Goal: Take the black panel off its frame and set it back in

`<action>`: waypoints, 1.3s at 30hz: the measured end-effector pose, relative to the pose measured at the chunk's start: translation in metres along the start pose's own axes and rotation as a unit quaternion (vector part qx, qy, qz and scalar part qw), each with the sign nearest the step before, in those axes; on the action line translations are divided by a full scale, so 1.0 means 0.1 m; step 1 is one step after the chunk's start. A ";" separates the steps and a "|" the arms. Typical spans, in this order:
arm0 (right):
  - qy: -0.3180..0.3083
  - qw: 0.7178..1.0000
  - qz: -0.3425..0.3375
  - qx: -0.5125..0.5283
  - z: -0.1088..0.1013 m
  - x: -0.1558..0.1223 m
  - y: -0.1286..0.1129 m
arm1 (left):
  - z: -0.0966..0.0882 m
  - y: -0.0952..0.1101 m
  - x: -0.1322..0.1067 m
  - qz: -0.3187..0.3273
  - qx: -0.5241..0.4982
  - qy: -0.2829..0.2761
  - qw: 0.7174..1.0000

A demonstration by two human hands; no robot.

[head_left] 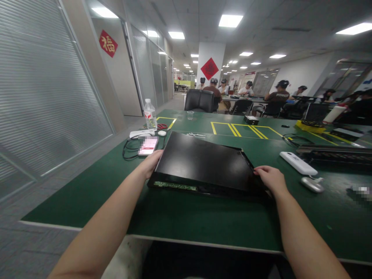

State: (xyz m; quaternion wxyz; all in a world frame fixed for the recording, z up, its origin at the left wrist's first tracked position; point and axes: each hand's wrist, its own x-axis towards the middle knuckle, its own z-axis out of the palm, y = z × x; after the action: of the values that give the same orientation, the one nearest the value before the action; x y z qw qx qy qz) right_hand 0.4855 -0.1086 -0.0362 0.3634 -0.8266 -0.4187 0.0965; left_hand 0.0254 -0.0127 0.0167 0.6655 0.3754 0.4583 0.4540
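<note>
A flat black display panel (200,159) lies tilted over a black frame (247,193) on the green table, raised at its left side. A strip of green circuit board (174,186) shows in the gap along the near side. My left hand (152,162) is closed round the panel's left edge, its fingertips hidden underneath. On the right, my right hand (271,179) pinches the edge at the right side with thumb and forefinger; whether it grips panel or frame, I cannot tell.
Left and behind are a phone (148,145), black cable, water bottle (150,115), red-handled scissors (162,126) and a plastic cup (190,115). Right of my hand lie a white device (298,163) and a silver mouse (312,185). Several people sit at far tables.
</note>
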 end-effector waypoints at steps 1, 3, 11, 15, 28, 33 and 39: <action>0.000 1.000 -0.002 0.002 0.00 0.00 0.00 | 0.02 0.01 -0.04 -0.022 0.015 -0.005 1.000; -0.001 1.000 -0.001 0.004 0.00 0.00 0.00 | 0.06 0.04 -0.09 -0.040 0.025 -0.008 0.999; -0.008 1.000 0.006 0.006 -0.02 -0.03 -0.05 | 0.05 0.04 -0.07 -0.007 0.014 -0.003 1.000; -0.006 1.000 0.003 0.007 -0.01 -0.04 -0.04 | 0.04 0.02 -0.05 0.005 0.009 -0.003 1.000; -0.010 1.000 0.004 -0.011 -0.02 -0.04 -0.07 | 0.12 0.02 -0.15 -0.010 0.014 0.032 0.999; -0.007 1.000 0.000 -0.005 -0.01 -0.03 -0.06 | 0.11 0.00 -0.14 -0.024 0.000 0.051 0.998; 0.000 1.000 -0.011 0.000 -0.01 -0.03 -0.05 | 0.06 -0.06 -0.07 -0.014 -0.021 0.066 0.997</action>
State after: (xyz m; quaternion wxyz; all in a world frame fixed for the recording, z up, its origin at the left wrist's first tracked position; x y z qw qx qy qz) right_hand 0.4809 -0.1097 -0.0329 0.3647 -0.8219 -0.4278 0.0922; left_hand 0.0313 -0.0218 0.0149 0.6478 0.3241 0.4972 0.4776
